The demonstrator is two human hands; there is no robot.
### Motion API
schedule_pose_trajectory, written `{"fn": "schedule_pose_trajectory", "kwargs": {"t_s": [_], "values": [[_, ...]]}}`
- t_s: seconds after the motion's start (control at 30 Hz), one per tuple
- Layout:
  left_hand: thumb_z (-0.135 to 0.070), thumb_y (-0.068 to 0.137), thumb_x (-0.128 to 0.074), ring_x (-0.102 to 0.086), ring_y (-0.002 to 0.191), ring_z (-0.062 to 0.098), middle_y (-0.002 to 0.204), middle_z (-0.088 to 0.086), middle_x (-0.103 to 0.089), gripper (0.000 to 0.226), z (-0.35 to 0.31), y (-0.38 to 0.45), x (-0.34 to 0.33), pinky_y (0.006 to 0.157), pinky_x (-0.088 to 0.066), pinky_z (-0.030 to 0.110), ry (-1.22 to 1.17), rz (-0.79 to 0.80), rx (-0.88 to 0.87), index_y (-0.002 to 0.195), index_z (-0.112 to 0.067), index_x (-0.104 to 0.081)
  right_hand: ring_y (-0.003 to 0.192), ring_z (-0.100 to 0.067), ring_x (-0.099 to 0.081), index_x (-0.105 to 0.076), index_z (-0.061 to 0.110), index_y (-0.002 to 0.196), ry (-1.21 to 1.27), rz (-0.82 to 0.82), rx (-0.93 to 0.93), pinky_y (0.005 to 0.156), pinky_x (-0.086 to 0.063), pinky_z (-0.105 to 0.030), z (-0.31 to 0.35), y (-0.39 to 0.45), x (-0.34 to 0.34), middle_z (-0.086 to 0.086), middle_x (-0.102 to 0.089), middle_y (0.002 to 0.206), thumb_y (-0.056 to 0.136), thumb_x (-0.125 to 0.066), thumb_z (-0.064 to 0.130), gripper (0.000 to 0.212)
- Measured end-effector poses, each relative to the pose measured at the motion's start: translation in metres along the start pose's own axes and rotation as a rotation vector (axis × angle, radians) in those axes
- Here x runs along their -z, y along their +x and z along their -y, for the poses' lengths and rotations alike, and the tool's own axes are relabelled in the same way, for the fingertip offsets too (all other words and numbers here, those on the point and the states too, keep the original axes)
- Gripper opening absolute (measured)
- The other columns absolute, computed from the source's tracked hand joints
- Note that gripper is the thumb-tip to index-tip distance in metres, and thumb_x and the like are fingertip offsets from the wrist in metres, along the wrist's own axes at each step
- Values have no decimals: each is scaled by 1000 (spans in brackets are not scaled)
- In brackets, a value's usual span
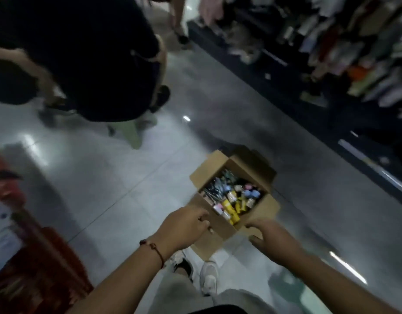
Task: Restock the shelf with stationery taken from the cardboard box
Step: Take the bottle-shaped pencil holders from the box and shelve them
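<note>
An open cardboard box (pixel 220 227) is in front of me above the tiled floor, its flaps folded out. Inside lie several small stationery items (pixel 231 196): yellow, pink and blue packs and dark clips. My left hand (pixel 184 225) grips the box's near left flap, fingers curled over its edge. On the near right flap my right hand (pixel 274 239) holds on with curled fingers. The stocked shelf (pixel 331 64) runs along the right, blurred by motion.
A person in dark clothes (pixel 86 60) bends over a pale green stool (pixel 134 134) at the upper left. Another person's legs (pixel 178 19) stand at the far end of the aisle. A red display (pixel 25 257) borders the left. My feet (pixel 195 273) are below the box.
</note>
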State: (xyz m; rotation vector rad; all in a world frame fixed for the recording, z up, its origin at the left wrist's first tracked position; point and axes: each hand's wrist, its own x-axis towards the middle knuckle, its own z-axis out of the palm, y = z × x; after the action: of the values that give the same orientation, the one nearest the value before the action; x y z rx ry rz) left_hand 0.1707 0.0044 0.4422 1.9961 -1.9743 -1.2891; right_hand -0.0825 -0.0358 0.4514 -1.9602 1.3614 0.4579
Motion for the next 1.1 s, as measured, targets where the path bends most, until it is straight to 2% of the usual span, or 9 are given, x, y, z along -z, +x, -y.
{"fn": "schedule_pose_trajectory", "kwargs": {"t_s": [0.23,0.43,0.5,0.63,0.77,0.87,0.9,1.0,1.1], "values": [[-34,99,-44,-55,110,22,125,5,-59,33,2,127,-10,89,-49,37,233,257,-66,123,-16,-59,123,-18,-51,-53,25,133,218,10,-337,101,-39,-28,-46,49,-21,1,-52,138,93,-57,26,40],[-32,97,-44,-59,104,28,118,8,-64,33,17,233,-66,83,-49,32,300,370,-16,116,-14,-63,116,-24,-54,-57,17,126,256,77,-391,89,-46,-32,-113,145,-40,-5,-55,129,91,-54,21,36],[-32,95,-42,-60,99,28,113,8,-66,31,29,273,-99,78,-49,32,272,381,13,111,-16,-62,115,-26,-55,-59,14,123,305,64,-386,92,-45,-36,-146,192,-54,-8,-58,125,90,-56,19,34],[-34,94,-47,-61,99,25,110,2,-66,24,66,365,-192,77,-48,31,156,321,147,110,-26,-64,107,-28,-59,-62,12,119,530,53,-416,84,-47,-35,-228,310,-106,-9,-62,112,89,-62,18,31],[-34,96,-52,-62,98,27,102,7,-66,21,110,457,-301,78,-48,33,-22,241,332,102,-18,-64,87,-26,-56,-66,8,104,887,70,-714,76,-43,-36,-323,421,-186,-10,-61,92,89,-60,21,21],[-43,97,-52,-60,107,28,118,10,-64,40,131,515,-373,81,-46,30,-121,185,474,122,-14,-61,96,-29,-60,-64,9,111,1067,-2,-931,84,-47,-37,-369,475,-240,-10,-63,103,88,-63,25,28],[-47,96,-52,-61,105,29,114,10,-66,41,137,532,-394,77,-46,30,-151,150,486,120,-15,-62,98,-29,-60,-62,10,113,1126,-46,-964,84,-47,-36,-377,491,-256,-9,-63,106,86,-65,26,31],[-65,89,-50,-64,79,28,82,4,-63,48,152,574,-444,56,-40,27,-140,14,525,94,-19,-63,106,-32,-62,-54,8,125,1227,-212,-1062,89,-51,-42,-394,538,-303,-12,-63,122,65,-72,43,73],[-85,77,-38,-63,83,28,97,10,-66,76,166,604,-474,67,-51,32,-55,-25,613,102,-18,-63,119,-33,-53,-44,8,135,1058,-312,-1198,100,-45,-46,-402,577,-331,-12,-52,133,71,-64,50,79]]}}
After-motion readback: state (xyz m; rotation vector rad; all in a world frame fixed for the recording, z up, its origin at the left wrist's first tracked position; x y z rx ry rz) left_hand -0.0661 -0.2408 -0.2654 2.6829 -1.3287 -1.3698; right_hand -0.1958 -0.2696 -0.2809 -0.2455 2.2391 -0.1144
